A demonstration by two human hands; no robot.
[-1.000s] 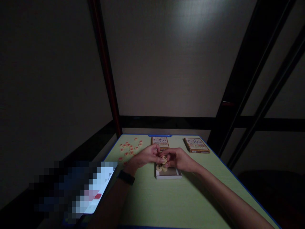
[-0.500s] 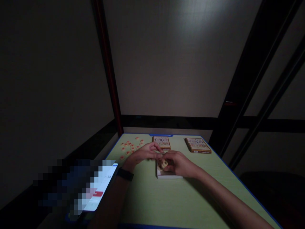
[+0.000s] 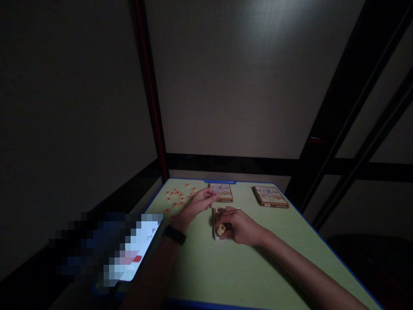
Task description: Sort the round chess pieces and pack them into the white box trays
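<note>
A small white box (image 3: 214,234) lies on the table in front of me, with round xiangqi pieces inside. My right hand (image 3: 240,226) reaches over it from the right, its fingers and thumb curled round a pale piece with a dark character (image 3: 221,229). The hand covers most of the box. My left hand (image 3: 201,201), with a black band (image 3: 174,234) on the wrist, is raised left of the box with its fingers folded together. What those fingers hold, if anything, is hidden. Several pale pieces with red characters (image 3: 181,199) lie scattered beyond the left hand.
A flat printed box (image 3: 222,191) lies behind the hands near the far edge, and a similar box (image 3: 270,196) lies at the right. A lit phone-like screen (image 3: 137,247) stands at the left edge of the green table (image 3: 206,280). A wall rises behind the table.
My left hand has drawn back to the left, away from the right hand and the white box. My right hand stays over the box, its fingers now nearer the front-left pieces.
</note>
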